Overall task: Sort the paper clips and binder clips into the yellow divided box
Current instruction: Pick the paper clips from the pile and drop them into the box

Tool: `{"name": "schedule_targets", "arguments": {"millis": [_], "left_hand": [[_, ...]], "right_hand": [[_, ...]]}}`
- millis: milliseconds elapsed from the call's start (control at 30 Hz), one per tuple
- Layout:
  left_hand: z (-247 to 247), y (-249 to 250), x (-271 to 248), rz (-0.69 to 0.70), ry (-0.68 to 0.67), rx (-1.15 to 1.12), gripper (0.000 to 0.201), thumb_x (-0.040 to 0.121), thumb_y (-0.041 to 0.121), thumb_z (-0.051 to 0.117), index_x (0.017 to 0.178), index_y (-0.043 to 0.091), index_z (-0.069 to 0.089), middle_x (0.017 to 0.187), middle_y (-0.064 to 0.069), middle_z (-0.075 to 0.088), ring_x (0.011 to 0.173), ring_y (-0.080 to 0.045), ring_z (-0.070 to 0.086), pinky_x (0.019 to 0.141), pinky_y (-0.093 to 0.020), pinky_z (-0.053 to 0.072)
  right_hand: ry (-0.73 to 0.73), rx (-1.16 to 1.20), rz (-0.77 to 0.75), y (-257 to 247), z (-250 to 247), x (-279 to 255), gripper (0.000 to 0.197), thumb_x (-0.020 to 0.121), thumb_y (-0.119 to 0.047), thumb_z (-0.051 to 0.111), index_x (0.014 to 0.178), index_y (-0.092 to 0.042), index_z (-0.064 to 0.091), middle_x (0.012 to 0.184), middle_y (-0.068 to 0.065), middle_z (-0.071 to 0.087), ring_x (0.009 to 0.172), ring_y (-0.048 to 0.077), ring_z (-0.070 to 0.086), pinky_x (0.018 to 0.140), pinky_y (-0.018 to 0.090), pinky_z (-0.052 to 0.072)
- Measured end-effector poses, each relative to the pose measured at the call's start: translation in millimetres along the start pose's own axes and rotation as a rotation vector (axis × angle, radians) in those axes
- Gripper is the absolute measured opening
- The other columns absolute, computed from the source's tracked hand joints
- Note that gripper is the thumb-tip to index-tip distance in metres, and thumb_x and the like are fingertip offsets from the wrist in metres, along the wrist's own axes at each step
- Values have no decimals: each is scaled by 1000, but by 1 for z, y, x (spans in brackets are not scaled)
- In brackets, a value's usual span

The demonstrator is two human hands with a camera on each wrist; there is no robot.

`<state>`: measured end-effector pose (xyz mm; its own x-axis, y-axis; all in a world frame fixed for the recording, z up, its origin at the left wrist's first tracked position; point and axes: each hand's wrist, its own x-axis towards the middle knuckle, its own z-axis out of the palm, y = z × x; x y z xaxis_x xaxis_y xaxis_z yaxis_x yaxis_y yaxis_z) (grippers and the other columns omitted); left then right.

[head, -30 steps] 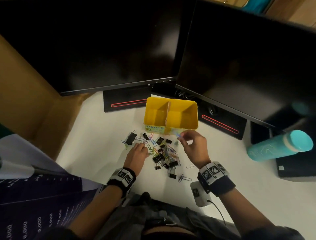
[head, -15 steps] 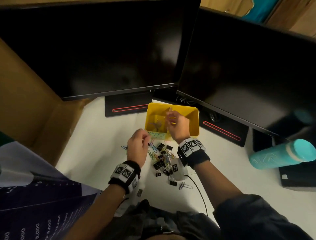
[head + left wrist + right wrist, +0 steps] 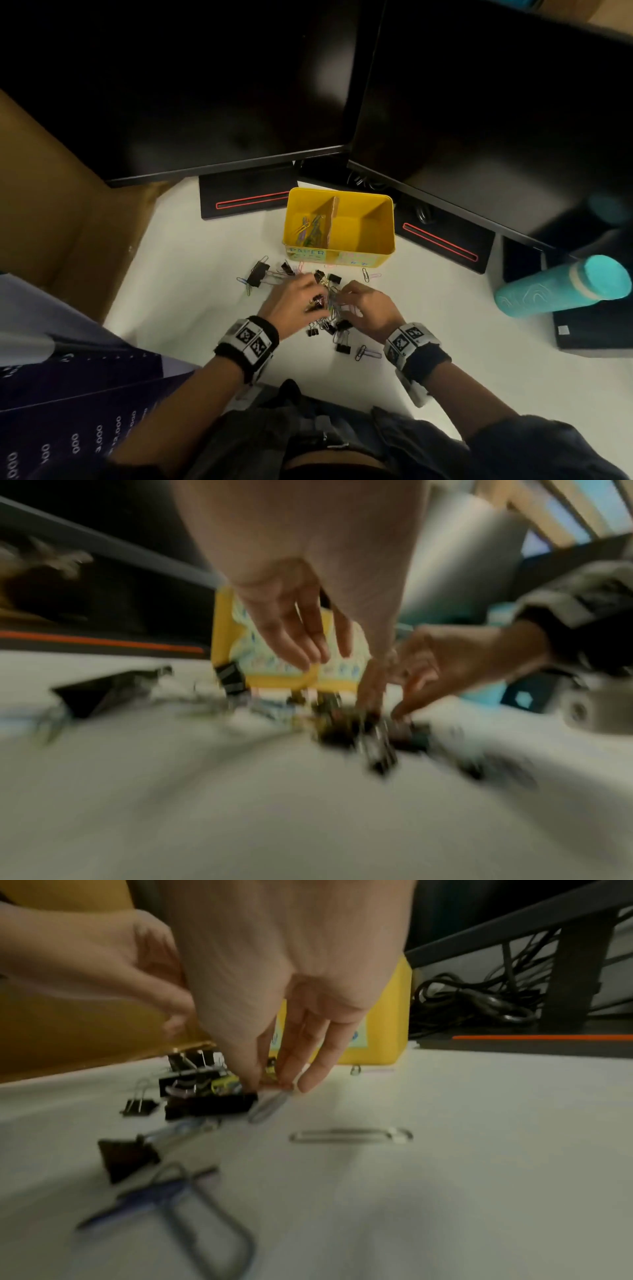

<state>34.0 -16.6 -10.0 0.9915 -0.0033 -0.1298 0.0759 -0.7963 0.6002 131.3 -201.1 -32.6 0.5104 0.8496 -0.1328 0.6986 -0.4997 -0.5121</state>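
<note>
Both hands (image 3: pixel 329 301) left yellow box (image 3: pixel 376 255) labelled "PAPER".

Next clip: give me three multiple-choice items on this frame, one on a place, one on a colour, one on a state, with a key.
1. Where do the paper clips already sorted lie in the yellow divided box?
A. left compartment
B. right compartment
C. both compartments

2. What colour is the bottle at the right of the desk?
A. red
B. turquoise
C. white

3. Where are the left hand and right hand?
A. inside the box
B. on the bottle
C. low at the clip pile

Key: 1 A, coloured clips show only left of the divider. 2 B, its body and cap are turquoise. 3 C, both hands' fingers reach among the clips on the desk.
</note>
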Motion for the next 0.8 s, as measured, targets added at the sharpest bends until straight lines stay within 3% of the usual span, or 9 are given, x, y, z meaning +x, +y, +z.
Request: {"name": "schedule_targets", "arguments": {"millis": [100,200,267,333,400,467,567,667,800], "left_hand": [[16,-14,-14,-26,-176,85,38,77,31,72,110,24,55,103,0,49,88,-15,51,75,-28,52],[9,-20,-24,-88,-115,168,29,78,24,65,105,23,54,103,0,50,88,-19,54,67,-29,51],[3,-20,-28,-90,-56,223,27,73,26,63,99,18,60,100,-2,54,91,-20,52,65,-32,51],[3,-16,-28,-22,-3,279,30,72,25,61,101,15,62,97,-3,57,93,-23,51,67,-37,51],[8,-8,-20,71,7,313,35,74,10,62,109,13,61,100,-5,60,94,-23,52,69,-38,51],[16,3,-11,141,-52,346,53,72,-7,60,120,16,56,107,-7,60,98,-24,53,68,-36,52],[21,5,-3,147,-120,453,59,75,-10,55,127,17,50,114,-10,54,105,-27,48,75,-39,49],[21,-2,-6,122,-50,467,39,71,2,71,107,15,65,95,-4,61,92,-23,53,71,-36,49],[25,-9,-8,128,9,397,22,59,8,84,77,13,71,70,-2,57,70,-20,54,59,-28,46]], "right_hand": [[31,17,-17,5,2,-5,18,80,-11,65,94,-20,71,101,2,66,83,25,64,64,31,51],[87,23,-4,12,1,-11,23,77,-5,65,95,-18,71,101,4,64,82,25,64,64,29,51],[117,30,-23,9,1,-14,24,79,-13,67,102,-22,69,105,2,63,87,19,62,66,27,50],[79,10,-54,3,3,-19,21,81,-29,68,102,-27,68,110,-2,61,95,15,59,67,27,51],[28,-15,-86,1,6,-28,20,77,-35,70,96,-29,70,113,-1,62,99,16,59,65,29,53],[12,-33,-112,6,8,-38,16,75,-27,71,91,-28,71,115,-1,63,99,18,60,61,31,57],[83,-78,-132,18,4,-52,18,76,-16,68,92,-24,70,112,1,65,92,21,64,55,32,57],[205,-126,-54,20,-2,-54,28,83,-19,54,108,-20,67,115,5,63,92,23,64,56,32,57],[133,-206,55,13,11,-33,57,72,-23,77,125,-14,58,129,11,57,110,30,56,84,44,51]]}}
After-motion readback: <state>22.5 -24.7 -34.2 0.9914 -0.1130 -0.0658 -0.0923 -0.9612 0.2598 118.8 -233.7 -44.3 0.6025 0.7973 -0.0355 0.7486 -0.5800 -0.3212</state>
